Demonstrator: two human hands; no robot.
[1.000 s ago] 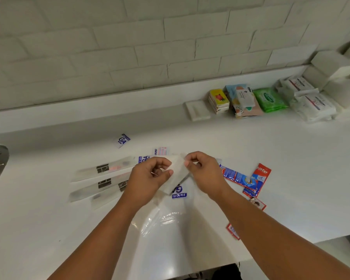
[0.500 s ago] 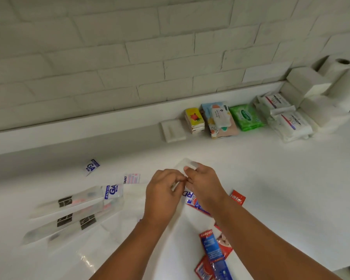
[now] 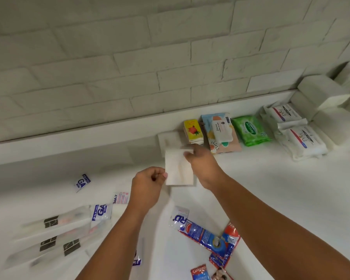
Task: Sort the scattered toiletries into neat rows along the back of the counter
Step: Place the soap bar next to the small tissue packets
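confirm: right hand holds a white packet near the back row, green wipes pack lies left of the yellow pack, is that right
One error: in the head view the green wipes pack lies right of the yellow pack, not left. The right hand does hold the white packet near the back row.

**A:** Where is there room along the wall?

**B:** Left of the white box (image 3: pixel 168 139), the back of the counter (image 3: pixel 79 156) lies bare. To its right the row is packed tight: yellow pack (image 3: pixel 192 131), wipes (image 3: pixel 220 132), green pack (image 3: pixel 250 130), Dove packs (image 3: pixel 299 136), then tissue blocks (image 3: pixel 321 93) in the corner.

**A:** And the way in?

**B:** The packet (image 3: pixel 178 170), pinched by the left hand (image 3: pixel 148 185) and right hand (image 3: pixel 203 161), hangs before the box. Sleeves (image 3: pixel 55 227) and sachets (image 3: pixel 83 181) litter the near left. Toothpaste (image 3: pixel 204 236) lies between the arms. The near right is open.
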